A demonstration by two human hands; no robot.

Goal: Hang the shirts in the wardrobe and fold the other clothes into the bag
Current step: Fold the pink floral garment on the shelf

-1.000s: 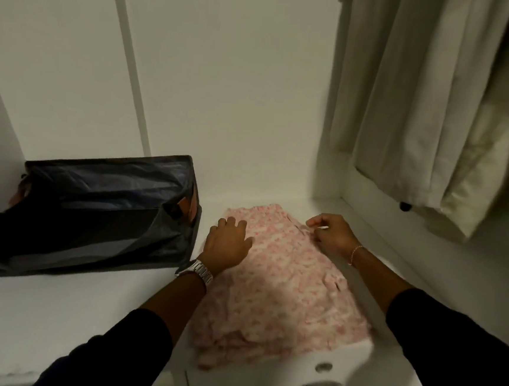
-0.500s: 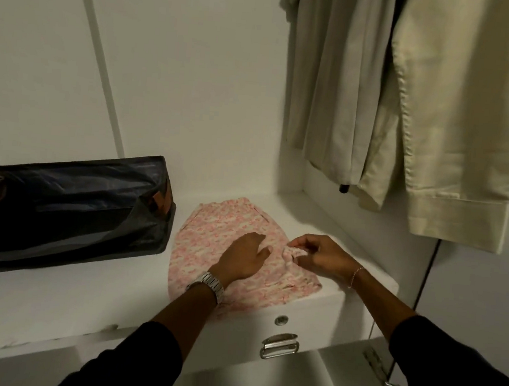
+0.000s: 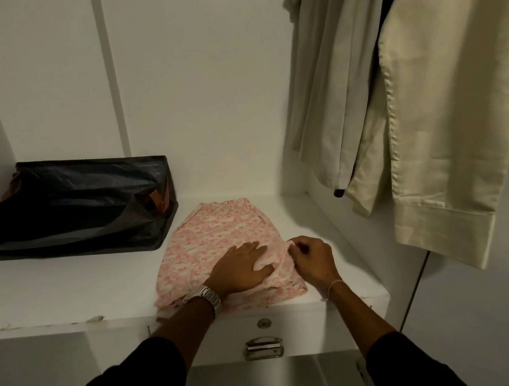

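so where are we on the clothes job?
Done: beige shirts hang in the wardrobe. In hand: left hand presses flat on the pink floral garment on the shelf; right hand pinches its edge, mid-fold. Left: move it into the dark bag beside it.

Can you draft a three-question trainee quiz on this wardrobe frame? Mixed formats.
1. True or false: the pink floral garment lies inside the dark bag.
2. Multiple choice: the left hand is A) pressing flat on the garment, B) gripping the drawer handle, C) holding the bag.
3. Fill in: the right hand pinches a fold of the ____.

Key: 1 false, it lies on the white shelf beside the bag; 2 A; 3 garment.
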